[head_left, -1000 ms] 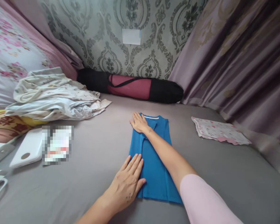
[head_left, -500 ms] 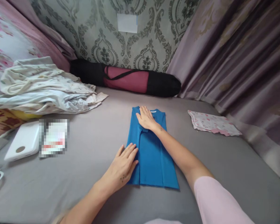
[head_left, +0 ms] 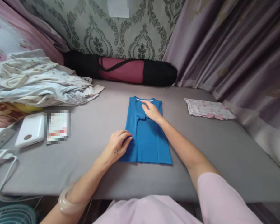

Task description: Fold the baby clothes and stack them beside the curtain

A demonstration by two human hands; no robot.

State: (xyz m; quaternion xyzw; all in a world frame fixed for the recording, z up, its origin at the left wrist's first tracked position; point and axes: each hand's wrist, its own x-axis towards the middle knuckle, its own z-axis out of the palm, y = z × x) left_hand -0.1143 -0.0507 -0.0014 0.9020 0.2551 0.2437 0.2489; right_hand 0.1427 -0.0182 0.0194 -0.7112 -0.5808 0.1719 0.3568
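A blue shirt lies folded into a narrow shape on the grey sheet, its white-trimmed collar at the far end and a sleeve folded in over the front. My left hand is at the shirt's left edge, fingers bent and thumb apart, with nothing visible between them. Over the upper front, just below the collar, is my right hand, its fingers loosely stretched and apart; I cannot tell whether it touches the cloth.
A folded pink-and-white cloth lies to the right. At left are a crumpled pale cloth pile, a white power bank, a blurred packet and a power strip. A black-and-maroon long bag lies along the wall.
My right hand has drawn back from the collar, uncovering its white trim. The fingers of my left hand have curled more. The camera view has shifted, showing the bed's near edge.
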